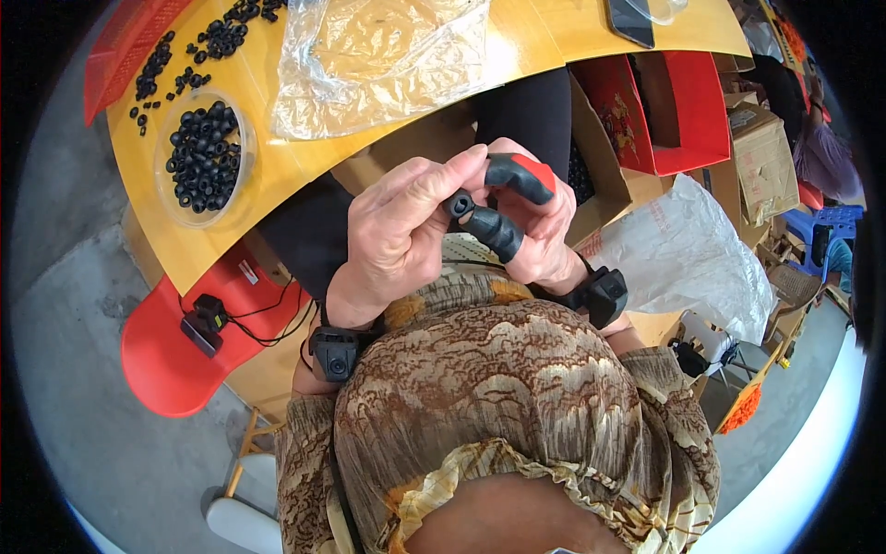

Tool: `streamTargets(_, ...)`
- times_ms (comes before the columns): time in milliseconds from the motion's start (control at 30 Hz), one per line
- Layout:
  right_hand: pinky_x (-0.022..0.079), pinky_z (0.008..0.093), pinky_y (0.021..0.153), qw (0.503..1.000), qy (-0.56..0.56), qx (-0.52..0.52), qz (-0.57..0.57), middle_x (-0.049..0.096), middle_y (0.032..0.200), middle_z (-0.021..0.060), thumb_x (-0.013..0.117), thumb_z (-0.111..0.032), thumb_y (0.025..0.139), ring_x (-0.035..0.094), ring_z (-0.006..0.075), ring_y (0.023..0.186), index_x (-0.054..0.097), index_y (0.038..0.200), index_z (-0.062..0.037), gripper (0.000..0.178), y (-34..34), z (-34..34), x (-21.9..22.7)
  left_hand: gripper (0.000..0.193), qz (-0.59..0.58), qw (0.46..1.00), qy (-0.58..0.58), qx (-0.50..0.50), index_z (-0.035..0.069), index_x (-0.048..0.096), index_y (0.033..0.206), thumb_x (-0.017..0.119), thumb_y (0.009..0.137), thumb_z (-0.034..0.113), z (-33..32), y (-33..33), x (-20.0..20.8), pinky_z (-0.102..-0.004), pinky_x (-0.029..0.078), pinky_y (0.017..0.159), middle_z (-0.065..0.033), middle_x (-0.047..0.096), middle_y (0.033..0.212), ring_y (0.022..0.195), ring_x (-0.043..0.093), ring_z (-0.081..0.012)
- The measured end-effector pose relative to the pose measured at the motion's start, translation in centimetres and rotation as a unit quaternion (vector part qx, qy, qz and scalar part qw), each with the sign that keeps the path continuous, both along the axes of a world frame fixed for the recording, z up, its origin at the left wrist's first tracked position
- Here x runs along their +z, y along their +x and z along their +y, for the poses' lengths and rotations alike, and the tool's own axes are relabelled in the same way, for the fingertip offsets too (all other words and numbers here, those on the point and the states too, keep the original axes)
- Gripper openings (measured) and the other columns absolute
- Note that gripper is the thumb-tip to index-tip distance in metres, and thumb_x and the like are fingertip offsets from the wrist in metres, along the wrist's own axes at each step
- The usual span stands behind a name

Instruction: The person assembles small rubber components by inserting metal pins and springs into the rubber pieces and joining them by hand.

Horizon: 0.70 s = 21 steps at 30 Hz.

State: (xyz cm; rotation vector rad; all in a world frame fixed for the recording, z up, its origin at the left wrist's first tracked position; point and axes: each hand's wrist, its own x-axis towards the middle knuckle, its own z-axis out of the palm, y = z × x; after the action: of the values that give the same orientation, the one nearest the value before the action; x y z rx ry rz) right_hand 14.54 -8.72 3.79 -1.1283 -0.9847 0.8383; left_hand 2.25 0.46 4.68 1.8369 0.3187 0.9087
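My left grip (pixel 399 220) pinches one black ring (pixel 460 205); whether my right grip (pixel 544 220) closes, I cannot confirm, so light, steady pressure from its black thumb cover (pixel 495 233) seems best.

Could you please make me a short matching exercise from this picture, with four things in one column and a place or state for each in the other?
Things
1. Ring
2. Tub
3. Seat
4. Phone

Places and states
A. Red, bearing black gear
B. On the table, at the picture's upper edge
C. Between the left hand and the right hand
D. Clear and round, heaped with small black pieces

Right pairs: 1-C, 2-D, 3-A, 4-B
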Motion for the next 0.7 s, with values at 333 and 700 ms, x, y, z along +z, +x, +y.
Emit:
streamTargets(333,0.038,0.0191,0.053,0.995,0.035,-0.037,-0.081,0.053,0.078,0.0047,0.066,-0.001,0.07,0.05,0.0093,0.062,0.058,0.086,0.0009,0.018,0.1,0.6,0.8,0.032,-0.064,0.987,-0.143,-0.045,-0.003,0.054,0.11,0.059,0.079,-0.003,-0.6,-0.2,0.6,-0.0225,0.045,0.063,-0.0094,0.06,0.086,0.072,0.056,-0.0108)
streamTargets(700,0.043,0.0202,0.054,1.0,0.018,-0.015,0.003,0.055,0.076,0.0039,0.067,-0.002,0.073,0.055,0.0097,0.065,0.059,0.084,0.0006,0.014,0.1,0.7,1.3,0.023,-0.089,0.966,-0.244,-0.002,-0.002,0.058,0.098,0.063,0.075,-0.004,-1.1,-0.3,-0.2,-0.0198,0.048,0.062,-0.008,0.059,0.086,0.072,0.057,-0.0101)
